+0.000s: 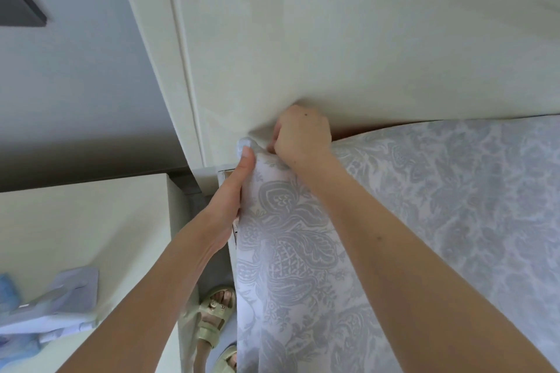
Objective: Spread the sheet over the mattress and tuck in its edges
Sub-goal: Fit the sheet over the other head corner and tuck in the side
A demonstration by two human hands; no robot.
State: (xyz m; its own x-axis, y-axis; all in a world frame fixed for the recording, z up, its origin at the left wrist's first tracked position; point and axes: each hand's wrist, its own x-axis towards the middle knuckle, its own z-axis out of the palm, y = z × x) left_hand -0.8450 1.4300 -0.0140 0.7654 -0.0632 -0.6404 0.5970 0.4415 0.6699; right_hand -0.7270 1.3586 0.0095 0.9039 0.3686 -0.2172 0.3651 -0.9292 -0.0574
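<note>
The likeliest failure is at the corner, at about 12 o'clock from the middle of the view. The sheet (303,251) is bunched into a small knob there, against the cream headboard (333,39), and if it is pulled tight from the far side before it is wedged in, the bunch would probably spring out and the corner go slack. Pushing hard into the narrow dark gap at 1 o'clock could also scrape the knuckles or leave a lump of cloth. The patterned sheet covers the mattress, which lies hidden under it, from the centre out to 3 and 5 o'clock, with its side drop hanging toward 6 o'clock beside a sandalled foot (215,321). The right hand (300,136) is clenched, knuckles against the headboard, its fingers curled into the gathered sheet at the corner. The left hand (233,200) reaches up from 7 o'clock past the bedside cabinet (75,221), thumb laid straight along the fold; its fingers are behind the cloth, so whether it clasps or only presses cannot be told.
</note>
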